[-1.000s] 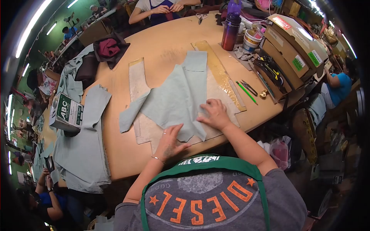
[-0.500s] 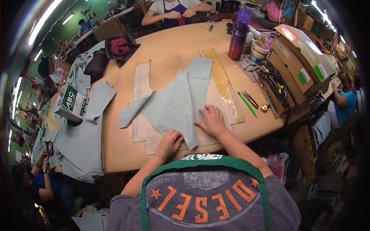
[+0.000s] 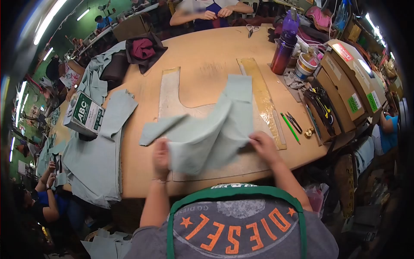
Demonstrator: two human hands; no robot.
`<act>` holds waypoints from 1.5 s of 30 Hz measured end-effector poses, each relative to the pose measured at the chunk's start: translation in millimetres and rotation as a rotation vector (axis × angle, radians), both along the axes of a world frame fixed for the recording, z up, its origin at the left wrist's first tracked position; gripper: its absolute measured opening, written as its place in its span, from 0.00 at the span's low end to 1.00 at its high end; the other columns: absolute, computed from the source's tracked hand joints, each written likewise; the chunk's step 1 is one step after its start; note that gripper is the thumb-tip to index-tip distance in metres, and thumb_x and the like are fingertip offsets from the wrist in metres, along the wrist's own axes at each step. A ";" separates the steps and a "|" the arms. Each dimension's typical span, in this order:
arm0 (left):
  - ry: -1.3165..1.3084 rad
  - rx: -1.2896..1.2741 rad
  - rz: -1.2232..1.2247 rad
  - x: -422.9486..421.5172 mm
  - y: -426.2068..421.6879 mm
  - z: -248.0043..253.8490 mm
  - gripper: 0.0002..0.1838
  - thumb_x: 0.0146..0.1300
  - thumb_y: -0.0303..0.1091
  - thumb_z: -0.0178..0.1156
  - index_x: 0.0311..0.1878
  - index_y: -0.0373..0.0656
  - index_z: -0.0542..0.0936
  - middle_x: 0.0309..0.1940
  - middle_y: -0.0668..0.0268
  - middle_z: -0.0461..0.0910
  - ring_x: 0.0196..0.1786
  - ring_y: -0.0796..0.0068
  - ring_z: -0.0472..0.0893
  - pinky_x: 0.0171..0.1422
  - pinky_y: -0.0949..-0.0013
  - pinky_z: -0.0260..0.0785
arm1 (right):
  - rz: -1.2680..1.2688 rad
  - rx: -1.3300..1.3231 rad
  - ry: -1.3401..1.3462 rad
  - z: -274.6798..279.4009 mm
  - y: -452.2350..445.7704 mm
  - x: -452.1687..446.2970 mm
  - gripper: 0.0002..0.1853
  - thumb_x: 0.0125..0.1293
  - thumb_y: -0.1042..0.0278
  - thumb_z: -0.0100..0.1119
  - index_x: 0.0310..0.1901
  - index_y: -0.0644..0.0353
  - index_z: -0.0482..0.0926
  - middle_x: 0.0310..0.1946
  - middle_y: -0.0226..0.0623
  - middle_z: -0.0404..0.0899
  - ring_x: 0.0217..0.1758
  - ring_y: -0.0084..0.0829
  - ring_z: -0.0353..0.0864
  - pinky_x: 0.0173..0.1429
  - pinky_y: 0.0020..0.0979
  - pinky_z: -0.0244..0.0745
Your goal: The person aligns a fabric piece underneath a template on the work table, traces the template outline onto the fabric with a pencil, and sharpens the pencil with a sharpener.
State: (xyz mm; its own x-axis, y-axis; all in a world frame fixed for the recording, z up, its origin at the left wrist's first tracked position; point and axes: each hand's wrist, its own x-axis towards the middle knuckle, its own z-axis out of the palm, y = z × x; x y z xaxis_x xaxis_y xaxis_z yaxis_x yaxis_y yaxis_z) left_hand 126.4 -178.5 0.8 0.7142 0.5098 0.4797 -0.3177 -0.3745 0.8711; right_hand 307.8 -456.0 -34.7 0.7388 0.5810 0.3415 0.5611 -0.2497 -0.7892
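A pale blue-green piece of fabric point(image 3: 211, 129) is partly lifted in front of me, with folds running up through its middle. My right hand point(image 3: 265, 147) pinches its right edge. My left hand point(image 3: 161, 159), somewhat blurred, is closed at the fabric's left edge. Beneath lies a flat pattern board point(image 3: 170, 88) with a curved cutout and a yellowish taped strip along its right arm. The fabric's upper end rests over that board, while its lower edge hangs blurred between my hands. A narrow flap of it reaches left past my left hand.
Left, a boxed ABC can point(image 3: 86, 114) sits on stacked fabric pieces point(image 3: 92, 162). Right are a green pencil point(image 3: 290, 128), thread snips point(image 3: 295, 123), a purple bottle point(image 3: 284, 45) and cardboard boxes point(image 3: 345, 77). Across the table, a person's hands point(image 3: 215, 14) work near scissors point(image 3: 252, 30).
Both hands have moved apart and raised the fabric's lower part. My left hand shifted left to its edge, my right hand moved right, and more of the board's curved cutout shows.
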 end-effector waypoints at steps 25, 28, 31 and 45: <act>-0.047 0.824 0.170 86.1 213.4 243.2 0.11 0.52 0.17 0.51 0.40 0.37 0.76 0.39 0.63 0.76 0.40 0.76 0.75 0.46 0.75 0.67 | -0.137 0.255 -0.536 198.2 16.4 132.9 0.05 0.56 0.70 0.57 0.30 0.63 0.74 0.27 0.31 0.71 0.29 0.20 0.68 0.34 0.21 0.65; -0.122 0.572 0.211 74.6 219.3 121.1 0.11 0.56 0.18 0.47 0.40 0.39 0.75 0.44 0.60 0.74 0.49 0.70 0.72 0.54 0.71 0.63 | -0.055 0.226 -0.413 137.5 6.8 113.5 0.06 0.55 0.70 0.58 0.30 0.63 0.74 0.30 0.32 0.70 0.32 0.21 0.68 0.35 0.22 0.64; -0.056 -0.113 0.278 53.5 169.5 -2.5 0.13 0.57 0.19 0.45 0.45 0.34 0.74 0.45 0.58 0.73 0.50 0.68 0.71 0.57 0.69 0.61 | -0.134 0.229 -0.015 58.6 -5.4 103.5 0.07 0.55 0.69 0.60 0.30 0.64 0.74 0.32 0.31 0.70 0.35 0.21 0.68 0.40 0.22 0.64; 0.412 -0.388 0.213 19.5 49.7 -52.7 0.48 0.48 0.24 0.60 0.66 0.45 0.39 0.64 0.55 0.48 0.65 0.64 0.52 0.66 0.62 0.45 | -0.171 0.117 0.393 -14.5 33.1 40.2 0.35 0.48 0.72 0.60 0.60 0.56 0.57 0.39 0.40 0.70 0.28 0.25 0.69 0.34 0.27 0.68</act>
State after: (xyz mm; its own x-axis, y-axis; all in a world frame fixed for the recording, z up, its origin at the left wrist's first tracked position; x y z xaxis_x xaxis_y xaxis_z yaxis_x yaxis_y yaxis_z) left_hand 146.0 -128.9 -51.9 0.6646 0.7444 -0.0644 0.1217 -0.0228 0.9923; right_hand 348.0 -422.9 -49.2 0.9077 0.4136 0.0717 0.1713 -0.2091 -0.9628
